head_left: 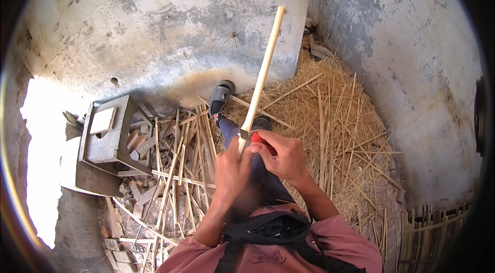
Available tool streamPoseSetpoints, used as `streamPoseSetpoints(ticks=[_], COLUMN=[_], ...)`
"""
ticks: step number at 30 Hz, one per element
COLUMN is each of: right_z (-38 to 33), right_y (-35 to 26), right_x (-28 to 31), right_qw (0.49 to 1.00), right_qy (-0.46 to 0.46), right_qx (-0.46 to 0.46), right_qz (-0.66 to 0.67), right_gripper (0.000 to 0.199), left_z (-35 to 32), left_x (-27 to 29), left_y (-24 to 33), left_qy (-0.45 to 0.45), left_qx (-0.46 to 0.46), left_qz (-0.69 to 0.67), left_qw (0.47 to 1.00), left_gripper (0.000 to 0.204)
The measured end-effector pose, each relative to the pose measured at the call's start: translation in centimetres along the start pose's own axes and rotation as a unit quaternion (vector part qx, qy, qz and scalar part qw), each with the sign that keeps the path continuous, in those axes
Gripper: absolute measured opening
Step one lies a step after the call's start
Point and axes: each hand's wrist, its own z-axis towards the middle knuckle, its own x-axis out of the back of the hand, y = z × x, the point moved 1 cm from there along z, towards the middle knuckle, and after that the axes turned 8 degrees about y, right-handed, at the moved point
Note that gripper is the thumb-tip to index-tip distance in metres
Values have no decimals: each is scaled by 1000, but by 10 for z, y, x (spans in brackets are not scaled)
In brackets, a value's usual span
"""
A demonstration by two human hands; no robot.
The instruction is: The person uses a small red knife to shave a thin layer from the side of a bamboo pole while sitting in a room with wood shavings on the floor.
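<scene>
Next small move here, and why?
Probably a short push of the red-handled tool along the pale strip, away from the left hand: that hand grips the strip's near end, while the right hand holds the tool with its dark end against the strip.

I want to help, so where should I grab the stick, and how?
I'd pinch the stick near its top, coming from the far end. It is long and thin, and that part juts out free. Lower down, the left hand holds it, and the right hand has the red-handled tool there.
</scene>
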Motion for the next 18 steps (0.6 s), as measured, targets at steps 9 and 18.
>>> streamPoseSetpoints(ticks=[9, 18], right_z=[-3, 19], right_y=[6, 60], right_x=[1, 50], right_qw=[997, 983], right_qy=[59, 91], right_qx=[-35, -147], right_qz=[20, 63], right_gripper=[25, 27], left_z=[-2, -19], left_x=[-4, 3], left_y=[-6, -28], left_qy=[2, -59], left_qx=[-14, -46], left_qz=[95, 192], left_qw=[995, 978], left_gripper=[44, 47])
